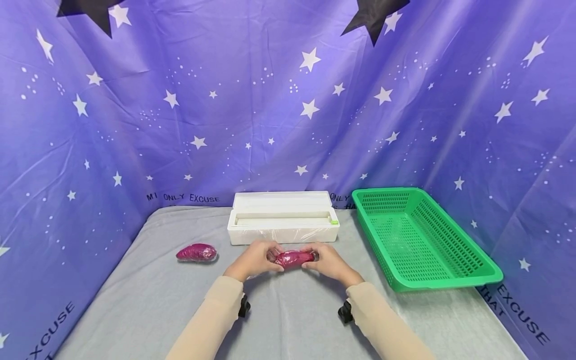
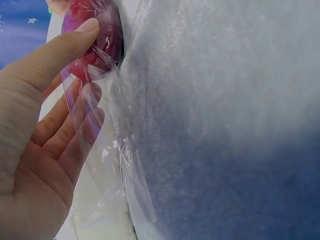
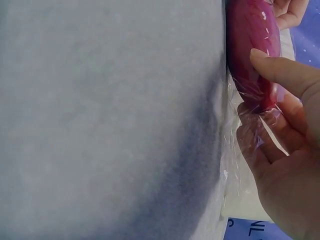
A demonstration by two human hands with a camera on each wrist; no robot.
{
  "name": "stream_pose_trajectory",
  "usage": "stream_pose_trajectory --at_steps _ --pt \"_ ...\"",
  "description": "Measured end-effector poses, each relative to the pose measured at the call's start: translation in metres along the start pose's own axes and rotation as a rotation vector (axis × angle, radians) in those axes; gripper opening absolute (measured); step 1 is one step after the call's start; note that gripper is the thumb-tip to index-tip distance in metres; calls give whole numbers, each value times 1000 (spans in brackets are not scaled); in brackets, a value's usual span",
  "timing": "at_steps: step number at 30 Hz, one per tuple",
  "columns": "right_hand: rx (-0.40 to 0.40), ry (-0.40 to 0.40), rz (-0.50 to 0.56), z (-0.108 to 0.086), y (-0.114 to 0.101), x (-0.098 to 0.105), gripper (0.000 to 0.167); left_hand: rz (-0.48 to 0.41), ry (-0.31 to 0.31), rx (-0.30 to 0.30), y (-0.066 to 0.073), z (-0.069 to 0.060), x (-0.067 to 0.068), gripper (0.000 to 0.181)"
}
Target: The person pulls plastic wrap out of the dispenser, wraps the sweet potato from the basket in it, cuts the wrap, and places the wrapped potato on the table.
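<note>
Between both hands, just above or on the cloth, is a reddish-purple sweet potato (image 1: 294,258) partly wrapped in clear cling film. My left hand (image 1: 257,260) pinches its left end, with the thumb (image 2: 80,37) on the near side. Loose film (image 2: 112,155) trails off that end in the left wrist view. At the right end my right hand (image 1: 332,262) grips it likewise, thumb in front and fingers behind. Crumpled film (image 3: 255,127) spreads over those fingers in the right wrist view. A second, film-wrapped sweet potato (image 1: 197,253) lies to the left.
Behind the hands stands a white cling film dispenser box (image 1: 283,236), its lid raised, with a small green piece (image 1: 334,222) at the right. A green perforated basket (image 1: 393,272) sits on the right. Grey cloth (image 1: 135,310) covers the table; a starry purple curtain (image 1: 252,125) surrounds it.
</note>
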State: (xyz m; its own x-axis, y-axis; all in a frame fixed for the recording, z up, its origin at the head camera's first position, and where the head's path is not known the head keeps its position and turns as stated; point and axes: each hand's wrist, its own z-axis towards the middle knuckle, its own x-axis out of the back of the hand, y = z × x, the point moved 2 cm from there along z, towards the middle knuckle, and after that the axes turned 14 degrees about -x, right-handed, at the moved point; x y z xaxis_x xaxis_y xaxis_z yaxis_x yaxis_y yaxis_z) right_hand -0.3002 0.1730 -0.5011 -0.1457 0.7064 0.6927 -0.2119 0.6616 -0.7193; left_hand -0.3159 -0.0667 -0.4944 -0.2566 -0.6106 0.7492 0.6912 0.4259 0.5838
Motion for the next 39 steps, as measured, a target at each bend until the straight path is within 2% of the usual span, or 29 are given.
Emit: stream_pose_trajectory --at_steps 12,22,26,34,39 --pt "0 -20 -11 -3 0 1 37 -35 -4 -1 0 -4 -1 40" --pt "-29 -74 22 -5 -3 4 38 -97 -18 7 -2 -6 0 40" --pt "-38 -85 17 -6 -2 4 39 -101 -40 26 1 -6 2 40" --pt "-57 -103 14 -9 -3 5 39 -90 -67 19 4 -7 4 40" --pt "-76 -158 26 -10 -2 5 36 -79 -74 5 6 -9 7 38"
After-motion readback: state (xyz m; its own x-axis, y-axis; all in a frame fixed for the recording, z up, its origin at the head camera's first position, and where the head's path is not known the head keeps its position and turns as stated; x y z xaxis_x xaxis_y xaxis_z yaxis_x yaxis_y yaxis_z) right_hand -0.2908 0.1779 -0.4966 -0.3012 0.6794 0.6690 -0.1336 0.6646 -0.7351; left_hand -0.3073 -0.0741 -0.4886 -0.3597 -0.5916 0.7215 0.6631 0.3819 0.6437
